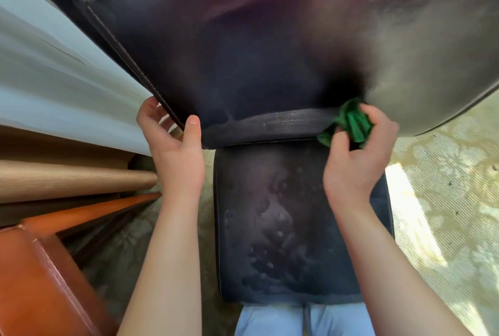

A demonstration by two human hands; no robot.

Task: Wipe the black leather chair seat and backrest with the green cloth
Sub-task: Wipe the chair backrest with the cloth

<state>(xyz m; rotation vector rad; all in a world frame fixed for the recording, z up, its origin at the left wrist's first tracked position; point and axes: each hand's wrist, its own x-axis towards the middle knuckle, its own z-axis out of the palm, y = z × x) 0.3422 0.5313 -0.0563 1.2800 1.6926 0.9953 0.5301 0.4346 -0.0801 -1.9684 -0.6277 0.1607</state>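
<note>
The black leather chair fills the middle of the head view. Its backrest (243,52) rises toward the top of the frame, and its dusty, smeared seat (272,222) lies below. My left hand (175,146) grips the backrest's lower left edge, thumb on the front face and fingers behind. My right hand (356,154) holds the bunched green cloth (351,122) against the lower right of the backrest, where it meets the seat. A streaked band runs along the backrest's bottom edge between my hands.
A white wall panel (54,70) stands at the left. Below it lie tan rolls (67,179) and an orange-brown leather piece (40,276). Patterned carpet (445,173) with a sunlit patch covers the floor on the right. My light blue trousers (272,319) touch the seat's front edge.
</note>
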